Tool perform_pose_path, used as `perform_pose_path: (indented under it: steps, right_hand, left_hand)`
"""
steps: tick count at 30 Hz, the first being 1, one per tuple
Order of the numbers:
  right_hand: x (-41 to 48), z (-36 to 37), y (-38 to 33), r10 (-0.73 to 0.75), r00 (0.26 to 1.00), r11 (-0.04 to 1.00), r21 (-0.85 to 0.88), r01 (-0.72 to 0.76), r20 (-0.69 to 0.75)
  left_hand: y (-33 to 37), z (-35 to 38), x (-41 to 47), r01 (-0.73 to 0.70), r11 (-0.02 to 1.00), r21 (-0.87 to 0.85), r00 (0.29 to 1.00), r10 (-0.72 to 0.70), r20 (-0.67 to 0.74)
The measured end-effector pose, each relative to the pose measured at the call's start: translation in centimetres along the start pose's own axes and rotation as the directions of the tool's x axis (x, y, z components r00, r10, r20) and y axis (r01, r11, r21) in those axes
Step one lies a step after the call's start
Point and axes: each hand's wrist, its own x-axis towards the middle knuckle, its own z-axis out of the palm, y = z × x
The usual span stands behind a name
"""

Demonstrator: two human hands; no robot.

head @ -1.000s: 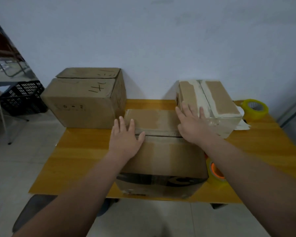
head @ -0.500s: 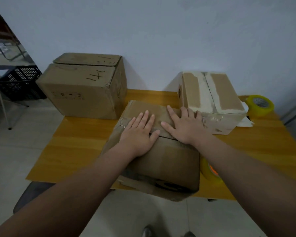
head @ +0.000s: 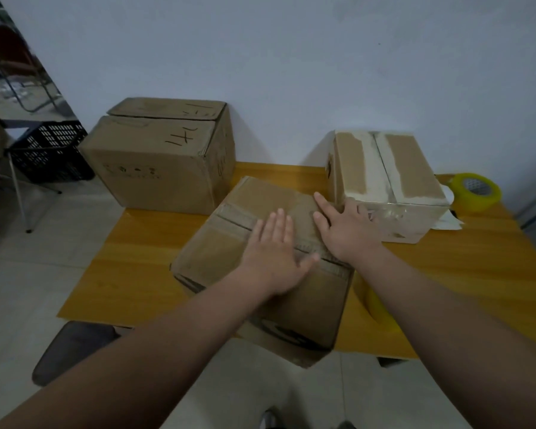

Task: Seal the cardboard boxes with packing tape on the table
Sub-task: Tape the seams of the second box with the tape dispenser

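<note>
A brown cardboard box [head: 223, 246] lies turned at an angle at the front of the wooden table [head: 143, 264], one corner past the table's near edge. My left hand [head: 276, 258] presses flat on its top over the taped seam. Beside it, my right hand [head: 347, 230] lies flat with spread fingers on the same top, near the box's right side. A smaller box [head: 384, 178] with pale tape strips stands at the back right. A roll of yellow packing tape [head: 475, 195] lies beyond it. Another tape roll [head: 373, 303] shows partly under my right forearm.
A large brown box [head: 161, 162] with black scribbles stands at the table's back left corner against the wall. A black plastic crate [head: 50, 150] sits on a metal stand at the far left. A dark stool seat [head: 72, 345] is below the table's front left.
The near box has been turned clockwise under both hands, so that a corner now juts over the table's front edge. Both hands slid together toward the middle of its top.
</note>
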Motion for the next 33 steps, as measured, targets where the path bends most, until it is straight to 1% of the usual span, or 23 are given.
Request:
perform_pose_path:
  steps: [2,4,7,9,11,13,15,16,17,19,20,23,25,27,30,33]
  right_hand:
    - [0.1,0.1,-0.1,0.033,0.999,0.999,0.004,-0.033,-0.013]
    - [0.2,0.0,-0.1,0.035,0.999,0.999,0.021,-0.035,0.012]
    - [0.5,-0.6,0.8,0.033,0.995,0.996,0.077,-0.040,0.092]
    - [0.2,-0.7,1.5,0.049,0.990,0.990,0.127,-0.066,0.134]
    - [-0.5,-0.5,1.7,0.055,0.987,0.972,0.219,-0.088,0.149]
    - [-1.8,0.2,1.6,0.052,0.993,0.943,0.320,-0.085,0.109]
    - [-3.1,0.9,1.7,0.032,0.999,0.906,0.422,-0.028,-0.004]
    - [-3.6,1.2,2.1,0.029,0.997,0.866,0.500,0.010,-0.071]
    - [-4.0,1.5,2.6,0.050,0.990,0.805,0.592,0.037,-0.129]
    - [-4.7,2.0,4.0,0.148,0.972,0.676,0.736,0.034,-0.181]
    - [-4.9,2.3,4.8,0.189,0.965,0.651,0.759,0.017,-0.183]
    - [-5.1,3.5,8.0,0.228,0.963,0.711,0.700,-0.062,-0.147]
    - [-5.4,4.3,10.1,0.210,0.974,0.776,0.620,-0.114,-0.083]
    - [-5.7,4.9,12.2,0.205,0.979,0.832,0.528,-0.171,-0.007]
    - [-5.7,6.1,15.0,0.232,0.965,0.863,0.431,-0.262,0.122]
    - [-5.1,7.0,17.3,0.252,0.929,0.883,0.329,-0.335,0.270]
  left_hand:
    - [2.7,0.4,-1.4,-0.094,0.995,-0.026,0.995,0.095,0.040]
    - [4.2,0.4,-2.0,-0.128,0.991,-0.042,0.988,0.131,0.078]
    - [3.0,-0.6,-1.5,-0.165,0.986,-0.013,0.982,0.165,0.086]
    - [1.2,-1.2,-1.0,-0.172,0.985,0.006,0.982,0.171,0.078]
    - [-0.2,-1.2,-0.8,-0.124,0.990,0.073,0.992,0.121,0.040]
    - [-0.4,-0.5,-0.8,-0.061,0.989,0.137,0.997,0.067,-0.038]
    - [0.3,0.5,-0.6,-0.015,0.992,0.129,0.992,0.031,-0.124]
    - [0.5,0.9,-0.4,-0.003,0.993,0.118,0.986,0.023,-0.165]
    - [0.6,1.2,-0.1,-0.004,0.993,0.119,0.979,0.029,-0.202]
    - [0.2,1.5,0.7,-0.043,0.986,0.163,0.965,0.083,-0.248]
    - [0.0,1.5,1.1,-0.063,0.981,0.183,0.959,0.110,-0.260]
    - [-0.3,1.4,2.0,-0.071,0.977,0.203,0.944,0.132,-0.302]
    - [0.5,1.8,2.0,-0.080,0.983,0.165,0.929,0.133,-0.346]
    - [2.1,2.4,1.5,-0.124,0.984,0.129,0.899,0.166,-0.405]
    - [5.0,3.4,0.8,-0.221,0.969,0.110,0.853,0.247,-0.460]
    - [6.6,4.0,0.9,-0.201,0.973,0.117,0.844,0.233,-0.483]
